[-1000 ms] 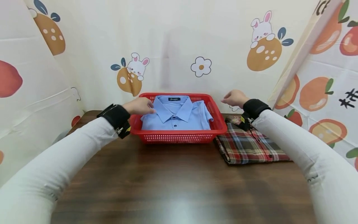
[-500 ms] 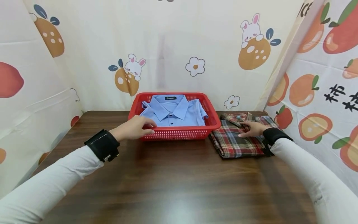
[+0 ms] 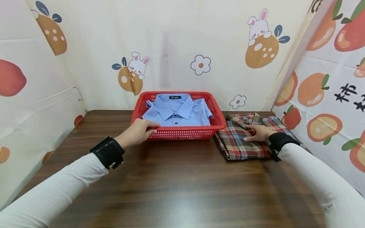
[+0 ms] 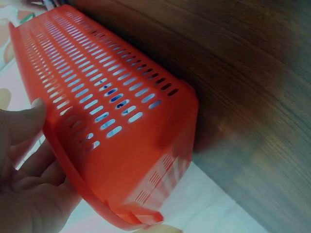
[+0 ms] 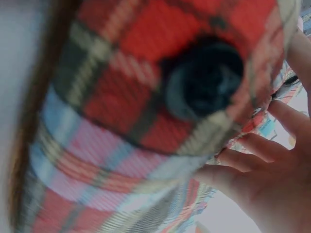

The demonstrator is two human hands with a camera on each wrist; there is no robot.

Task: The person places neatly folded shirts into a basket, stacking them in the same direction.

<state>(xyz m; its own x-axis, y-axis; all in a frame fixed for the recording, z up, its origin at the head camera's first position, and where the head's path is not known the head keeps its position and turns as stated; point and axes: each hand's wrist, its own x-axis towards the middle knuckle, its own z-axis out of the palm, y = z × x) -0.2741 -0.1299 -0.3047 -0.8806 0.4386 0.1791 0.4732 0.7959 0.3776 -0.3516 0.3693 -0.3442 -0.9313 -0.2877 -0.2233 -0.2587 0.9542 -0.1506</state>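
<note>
A red plastic basket [image 3: 182, 129] stands at the back of the wooden table [image 3: 182, 183] with a folded light-blue shirt [image 3: 178, 112] inside. My left hand [image 3: 141, 129] grips the basket's front-left corner, thumb over the rim. The left wrist view shows the thumb on the slotted basket wall [image 4: 112, 111] and the left hand [image 4: 29, 184] beneath the rim. A folded plaid shirt [image 3: 239, 145] lies to the right of the basket. My right hand [image 3: 258, 132] rests on it with straight fingers. The right wrist view is a blurred close-up of the plaid shirt [image 5: 121, 121], a dark button [image 5: 204, 80] and fingers [image 5: 252, 179].
Printed cloth walls with rabbits and fruit close in the table at the back and on both sides. The plaid shirt lies close to the right cloth wall [image 3: 328, 95]. Bare wood stretches between the basket and the table's near edge.
My left hand left the blue shirt and came down to the basket's front-left rim. My right hand dropped from above the basket's right side onto the plaid shirt.
</note>
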